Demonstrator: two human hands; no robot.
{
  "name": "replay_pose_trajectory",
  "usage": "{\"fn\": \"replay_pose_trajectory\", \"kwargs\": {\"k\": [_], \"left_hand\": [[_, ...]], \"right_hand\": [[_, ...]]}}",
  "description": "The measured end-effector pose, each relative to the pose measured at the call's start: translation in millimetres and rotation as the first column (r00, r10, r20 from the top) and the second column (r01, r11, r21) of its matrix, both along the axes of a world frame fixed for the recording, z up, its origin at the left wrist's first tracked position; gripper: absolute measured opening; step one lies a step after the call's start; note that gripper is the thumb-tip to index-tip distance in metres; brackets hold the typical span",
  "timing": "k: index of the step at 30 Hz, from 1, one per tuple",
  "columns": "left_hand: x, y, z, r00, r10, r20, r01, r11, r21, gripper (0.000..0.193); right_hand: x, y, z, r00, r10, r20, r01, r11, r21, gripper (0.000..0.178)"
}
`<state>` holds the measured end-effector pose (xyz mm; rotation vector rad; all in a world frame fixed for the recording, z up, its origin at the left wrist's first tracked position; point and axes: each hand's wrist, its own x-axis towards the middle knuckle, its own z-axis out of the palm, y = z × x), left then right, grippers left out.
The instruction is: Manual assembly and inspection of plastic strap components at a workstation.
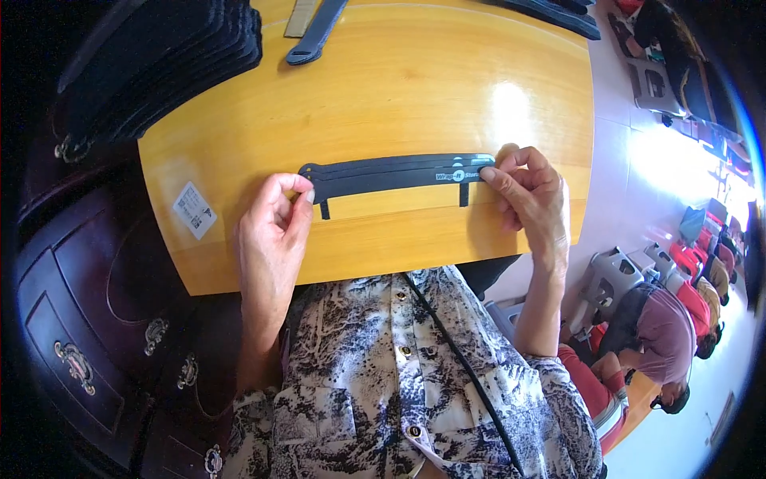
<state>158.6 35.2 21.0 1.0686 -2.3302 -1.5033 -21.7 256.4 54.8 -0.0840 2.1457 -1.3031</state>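
Note:
A few flat black straps (391, 177) lie lengthwise over one another just above the near part of the wooden table (415, 88). Pale printing shows near their right end, and the left end has a rounded tip with a small hole. My left hand (271, 227) pinches the left end between thumb and fingertips. At the other end, my right hand (533, 195) grips the straps with its thumb on top. Two short black tabs (463, 195) stick out below the lower edge toward me, one near each end. How many layers are stacked is hard to tell.
A tall pile of black strips (167, 72) stands at the far left. Another black strap (317, 36) and a brown strip (300, 17) lie at the far edge, more black pieces (550, 14) at far right. A white label (194, 210) sticks to the table. People and grey stools (613, 275) are rightward.

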Motion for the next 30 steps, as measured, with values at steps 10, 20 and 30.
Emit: {"fn": "replay_pose_trajectory", "kwargs": {"k": [10,20,30], "left_hand": [[2.3,-21.9,1.5,1.000,-0.014,0.016,0.004,0.858,0.514,0.018],[-13.8,14.7,-7.1,0.863,-0.502,-0.045,0.375,0.700,-0.608,0.063],[-22.6,13.6,-21.7,0.749,-0.639,0.173,0.602,0.550,-0.578,0.077]], "right_hand": [[-11.9,3.2,1.2,1.000,0.021,-0.015,-0.020,0.996,0.091,0.016],[18.8,-29.4,-7.1,0.814,0.366,-0.452,-0.296,0.930,0.219,0.026],[-0.8,-33.5,-24.8,0.800,0.360,-0.480,-0.275,0.931,0.241,0.032]]}}
